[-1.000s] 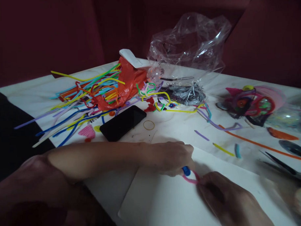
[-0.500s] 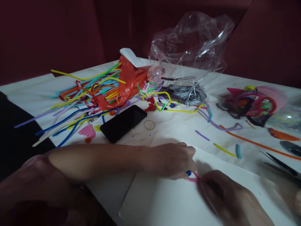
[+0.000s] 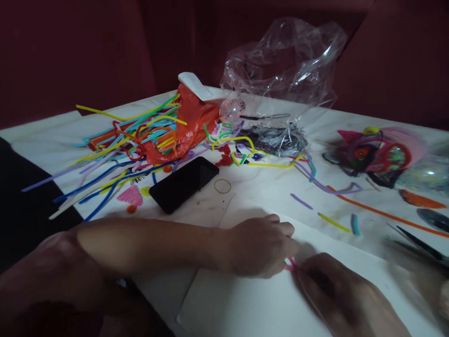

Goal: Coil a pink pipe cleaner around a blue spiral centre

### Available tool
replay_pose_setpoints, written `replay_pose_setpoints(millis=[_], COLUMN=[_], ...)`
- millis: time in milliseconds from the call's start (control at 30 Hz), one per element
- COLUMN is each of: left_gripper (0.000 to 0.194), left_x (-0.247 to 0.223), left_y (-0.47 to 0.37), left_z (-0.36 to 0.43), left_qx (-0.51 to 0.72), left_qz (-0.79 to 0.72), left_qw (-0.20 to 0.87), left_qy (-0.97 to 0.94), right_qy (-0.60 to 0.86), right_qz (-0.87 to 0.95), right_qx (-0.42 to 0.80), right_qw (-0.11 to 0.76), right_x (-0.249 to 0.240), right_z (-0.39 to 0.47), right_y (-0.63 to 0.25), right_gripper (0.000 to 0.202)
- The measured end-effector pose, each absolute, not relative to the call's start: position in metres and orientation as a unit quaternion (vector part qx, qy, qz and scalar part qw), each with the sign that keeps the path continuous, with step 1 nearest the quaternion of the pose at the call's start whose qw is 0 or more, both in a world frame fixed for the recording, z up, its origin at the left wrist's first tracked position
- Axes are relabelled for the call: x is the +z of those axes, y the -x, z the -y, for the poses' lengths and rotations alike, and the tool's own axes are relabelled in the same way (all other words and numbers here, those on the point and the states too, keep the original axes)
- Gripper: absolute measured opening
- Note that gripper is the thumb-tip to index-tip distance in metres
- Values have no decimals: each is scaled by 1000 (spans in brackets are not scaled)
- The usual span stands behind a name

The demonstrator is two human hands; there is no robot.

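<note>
Over a white sheet of paper [image 3: 229, 306], my left hand [image 3: 262, 247] is closed, its fingertips at one side of a small pink pipe cleaner [image 3: 291, 263]. From the other side, my right hand [image 3: 349, 297] pinches the same piece between thumb and fingers. Only a short bent part of the pink piece shows in the gap; the rest is hidden by the fingers. Short cut pipe cleaner bits, one yellow [image 3: 334, 222], one purple [image 3: 301, 201] and one light blue [image 3: 355, 225], lie beyond my hands.
A black phone [image 3: 184, 184] and a rubber band [image 3: 222, 186] lie beyond my left arm. Colourful pipe cleaners spill from a red plastic bag [image 3: 196, 115]. A clear plastic bag [image 3: 287, 63] stands behind. Scissors [image 3: 426, 245] and a long orange pipe cleaner [image 3: 388, 217] are at the right.
My left hand has turned slightly and shifted closer to my right hand. The blue bit that showed at its fingertips is now hidden, and less of the pink pipe cleaner shows.
</note>
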State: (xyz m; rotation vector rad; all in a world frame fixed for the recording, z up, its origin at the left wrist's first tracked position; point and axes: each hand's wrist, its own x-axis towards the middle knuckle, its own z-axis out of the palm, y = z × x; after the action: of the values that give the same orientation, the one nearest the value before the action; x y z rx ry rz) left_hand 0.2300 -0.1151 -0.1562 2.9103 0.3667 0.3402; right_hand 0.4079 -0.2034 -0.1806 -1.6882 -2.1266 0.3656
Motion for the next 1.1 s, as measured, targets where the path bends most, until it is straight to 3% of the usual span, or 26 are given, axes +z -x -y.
replay_pose_setpoints(millis=[400,600,733,967,1100], left_gripper=[12,15,30,15,15], left_x=[-154,-142,-135,-138,-141], left_y=[-228,-226,-225,-227,-228], left_z=[112,97,86,86,89], left_qx=[97,31,-3,2,-1], left_qz=[-118,-125,-123,-122,-115], left_qw=[128,249,293,302,279], left_qy=[-980,-960,-948,-946,-953], right_qy=[592,584,591,574,533], right_qz=[772,779,769,778,814], right_qx=[125,103,128,138,152], right_qw=[197,204,207,216,172], right_x=[-179,-180,-176,-172,-177], right_z=[204,204,205,208,212], right_y=[-407,-407,-407,-397,-401], right_gripper=[32,29,31,35,37])
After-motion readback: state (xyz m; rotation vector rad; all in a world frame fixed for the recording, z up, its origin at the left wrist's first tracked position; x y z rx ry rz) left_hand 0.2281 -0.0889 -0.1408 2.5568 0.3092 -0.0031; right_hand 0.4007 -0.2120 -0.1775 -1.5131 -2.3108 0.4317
